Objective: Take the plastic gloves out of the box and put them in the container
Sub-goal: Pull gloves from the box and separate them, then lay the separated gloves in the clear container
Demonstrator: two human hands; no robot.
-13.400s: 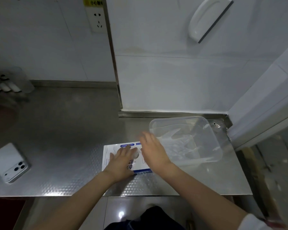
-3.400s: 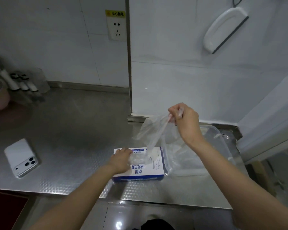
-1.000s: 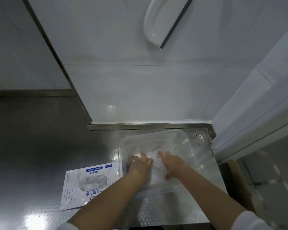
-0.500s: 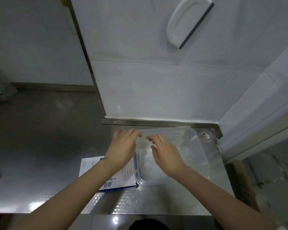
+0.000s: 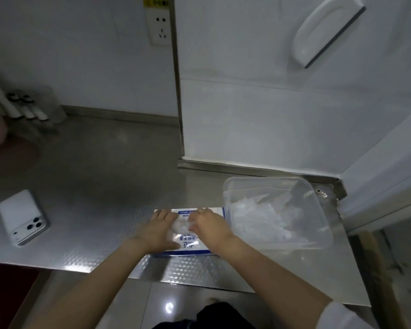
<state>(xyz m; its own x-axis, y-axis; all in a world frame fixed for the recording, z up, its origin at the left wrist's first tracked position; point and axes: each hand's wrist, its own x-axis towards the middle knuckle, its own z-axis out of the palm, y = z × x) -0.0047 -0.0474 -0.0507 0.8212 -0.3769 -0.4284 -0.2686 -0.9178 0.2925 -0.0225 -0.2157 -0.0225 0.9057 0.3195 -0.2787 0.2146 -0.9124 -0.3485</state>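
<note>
Glove box (image 5: 190, 245) lies flat on the steel counter (image 5: 93, 186), its right end just beside the clear container (image 5: 318, 210). Left hand (image 5: 157, 230) rests flat on the box's left half. Right hand (image 5: 209, 225), nearer the container, curls its fingers at the top opening where plastic gloves (image 5: 179, 225) show; whether it pinches one, cannot tell.

A: What's on the arms?
B: A white sleeve (image 5: 337, 314) high on the right arm (image 5: 271, 269); the left arm (image 5: 88, 288) shows bare
A: And the rest?
B: Left hand (image 5: 158, 230) and right hand (image 5: 210, 227) bare, dark clothing (image 5: 207, 317) at the bottom edge
</note>
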